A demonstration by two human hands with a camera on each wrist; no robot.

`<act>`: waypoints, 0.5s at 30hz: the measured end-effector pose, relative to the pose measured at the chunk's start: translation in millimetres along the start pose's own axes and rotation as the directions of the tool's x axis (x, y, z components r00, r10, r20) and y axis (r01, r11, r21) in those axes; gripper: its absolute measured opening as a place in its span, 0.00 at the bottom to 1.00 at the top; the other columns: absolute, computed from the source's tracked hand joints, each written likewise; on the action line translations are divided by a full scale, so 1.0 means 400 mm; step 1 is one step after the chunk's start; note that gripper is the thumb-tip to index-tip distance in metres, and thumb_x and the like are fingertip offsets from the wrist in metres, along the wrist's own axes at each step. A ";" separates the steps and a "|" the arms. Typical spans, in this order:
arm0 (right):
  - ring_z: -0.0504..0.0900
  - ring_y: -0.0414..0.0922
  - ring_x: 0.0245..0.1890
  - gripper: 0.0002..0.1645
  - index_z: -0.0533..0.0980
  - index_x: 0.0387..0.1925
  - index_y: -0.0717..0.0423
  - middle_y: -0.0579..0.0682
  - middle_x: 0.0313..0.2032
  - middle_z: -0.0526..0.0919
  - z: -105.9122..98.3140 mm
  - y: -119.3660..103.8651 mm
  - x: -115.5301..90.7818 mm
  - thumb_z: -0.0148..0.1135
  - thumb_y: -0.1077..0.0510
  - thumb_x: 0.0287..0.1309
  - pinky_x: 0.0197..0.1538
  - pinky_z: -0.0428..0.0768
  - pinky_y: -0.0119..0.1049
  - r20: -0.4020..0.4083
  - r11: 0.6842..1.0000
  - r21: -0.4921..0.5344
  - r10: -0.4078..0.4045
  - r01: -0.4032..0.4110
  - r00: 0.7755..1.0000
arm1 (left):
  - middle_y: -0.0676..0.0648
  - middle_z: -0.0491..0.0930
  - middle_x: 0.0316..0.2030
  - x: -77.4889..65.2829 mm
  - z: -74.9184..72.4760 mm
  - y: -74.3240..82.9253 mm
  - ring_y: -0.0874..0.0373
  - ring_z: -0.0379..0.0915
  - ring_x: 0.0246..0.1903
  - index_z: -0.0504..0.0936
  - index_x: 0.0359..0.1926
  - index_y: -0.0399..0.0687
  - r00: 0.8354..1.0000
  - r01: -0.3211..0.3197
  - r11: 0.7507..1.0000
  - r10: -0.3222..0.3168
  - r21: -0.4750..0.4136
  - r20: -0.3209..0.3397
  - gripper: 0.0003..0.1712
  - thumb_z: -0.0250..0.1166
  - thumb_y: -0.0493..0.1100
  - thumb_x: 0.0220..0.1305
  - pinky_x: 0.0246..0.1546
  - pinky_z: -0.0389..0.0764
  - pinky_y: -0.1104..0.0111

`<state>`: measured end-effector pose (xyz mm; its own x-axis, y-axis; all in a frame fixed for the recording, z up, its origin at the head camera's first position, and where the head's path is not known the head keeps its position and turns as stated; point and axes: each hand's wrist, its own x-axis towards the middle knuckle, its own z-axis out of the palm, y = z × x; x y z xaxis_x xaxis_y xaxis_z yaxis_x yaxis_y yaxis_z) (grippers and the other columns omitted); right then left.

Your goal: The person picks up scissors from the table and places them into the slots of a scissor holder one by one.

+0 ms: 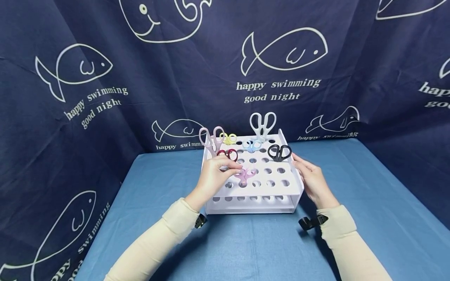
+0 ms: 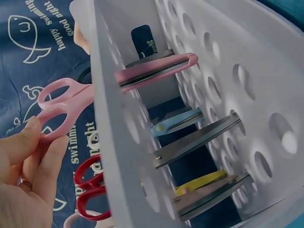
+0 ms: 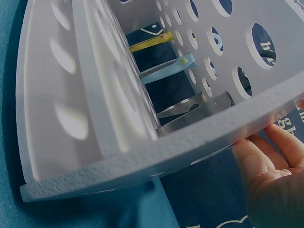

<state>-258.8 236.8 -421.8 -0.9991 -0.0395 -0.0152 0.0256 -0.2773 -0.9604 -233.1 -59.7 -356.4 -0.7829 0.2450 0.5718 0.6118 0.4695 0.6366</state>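
Note:
Small pink scissors (image 1: 246,175) stand blades down in a front hole of a white holed rack (image 1: 260,190). My left hand (image 1: 216,175) pinches one handle loop between thumb and fingers. In the left wrist view, the scissors' pink-edged blades (image 2: 156,69) reach below the top shelf. My right hand (image 1: 313,179) holds the rack's right side panel, fingers and thumb at its edge. Red scissors (image 1: 230,155) stand just behind my left hand. Black scissors (image 1: 279,152) are nearest my right hand, held upright in the rack.
Toward the back of the rack stand large mauve scissors (image 1: 212,140), yellow scissors (image 1: 228,139), light blue scissors (image 1: 252,146) and tall pale scissors (image 1: 263,124). A blue cloth (image 1: 246,246) covers the table. A dark printed curtain (image 1: 197,86) hangs close behind.

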 end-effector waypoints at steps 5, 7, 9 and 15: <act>0.81 0.28 0.43 0.34 0.63 0.67 0.61 0.27 0.44 0.83 0.003 -0.002 -0.001 0.61 0.55 0.65 0.46 0.82 0.21 0.002 1.000 0.001 -0.001 0.001 1.000 | 0.49 0.86 0.28 -0.011 0.006 -0.011 0.58 0.81 0.32 0.90 0.30 0.45 1.000 0.002 1.000 -0.002 0.008 0.000 0.06 0.75 0.34 0.48 0.34 0.83 0.65; 0.81 0.28 0.44 0.35 0.61 0.68 0.62 0.26 0.44 0.83 0.003 -0.001 0.000 0.61 0.55 0.65 0.46 0.82 0.21 0.004 1.000 0.005 -0.003 0.002 1.000 | 0.49 0.86 0.28 -0.015 0.008 -0.015 0.58 0.81 0.32 0.90 0.30 0.45 1.000 0.008 1.000 -0.008 0.011 -0.002 0.06 0.75 0.35 0.48 0.34 0.83 0.61; 0.81 0.28 0.44 0.35 0.61 0.68 0.63 0.26 0.44 0.83 0.003 0.000 0.001 0.60 0.55 0.65 0.47 0.82 0.21 0.004 1.000 0.008 -0.002 0.002 1.000 | 0.49 0.86 0.28 -0.019 0.009 -0.019 0.58 0.80 0.32 0.91 0.30 0.46 1.000 0.017 1.000 -0.017 0.012 0.000 0.06 0.75 0.36 0.48 0.35 0.83 0.57; 0.81 0.27 0.45 0.36 0.60 0.69 0.64 0.26 0.44 0.83 0.001 0.001 0.002 0.61 0.55 0.65 0.48 0.81 0.21 0.001 1.000 0.006 0.001 -0.001 1.000 | 0.50 0.86 0.28 -0.029 0.011 -0.021 0.60 0.81 0.32 0.91 0.32 0.48 0.999 0.045 0.999 -0.045 0.012 0.002 0.06 0.75 0.37 0.49 0.33 0.83 0.63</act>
<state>-259.6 236.1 -422.2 -0.9990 -0.0409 -0.0160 0.0270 -0.2834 -0.9586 -229.6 -62.8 -370.5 -0.8099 0.2255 0.5415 0.5746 0.4905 0.6551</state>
